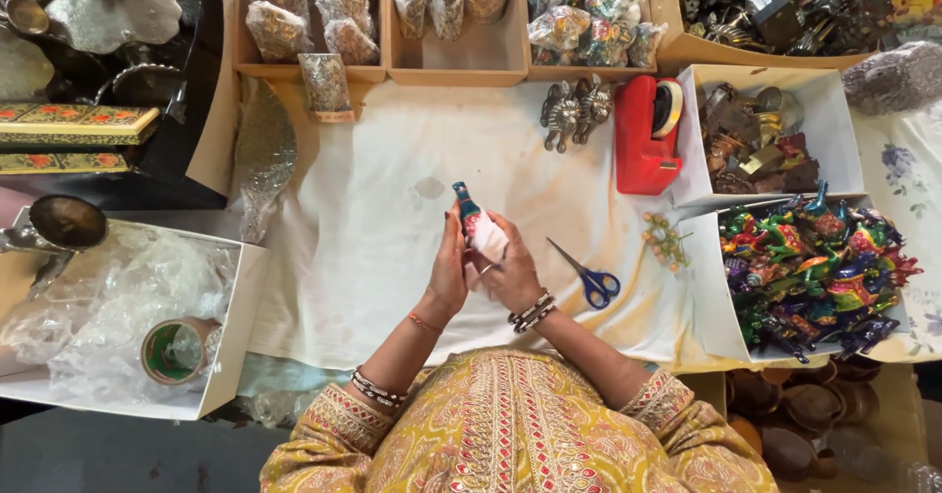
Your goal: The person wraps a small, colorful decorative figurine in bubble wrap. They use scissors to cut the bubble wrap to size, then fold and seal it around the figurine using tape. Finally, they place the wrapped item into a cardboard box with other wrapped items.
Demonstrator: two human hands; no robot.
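A painted figurine [469, 210] is gripped by the left hand [448, 275] and right hand [511, 269]; scissors [587, 276] lie right of it; a tape dispenser [647, 135] stands beyond.

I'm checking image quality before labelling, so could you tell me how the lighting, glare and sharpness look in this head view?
Head view: soft, even light with faint shadows on the white cloth; small glints on the metal dishes top left; the hands and painted figurine are sharp; the plastic wrap looks slightly washed out; edges bend mildly, as with a wide lens.

Red tape dispenser [644, 138], blue-handled scissors [587, 276], teal-and-red figurine [467, 208]
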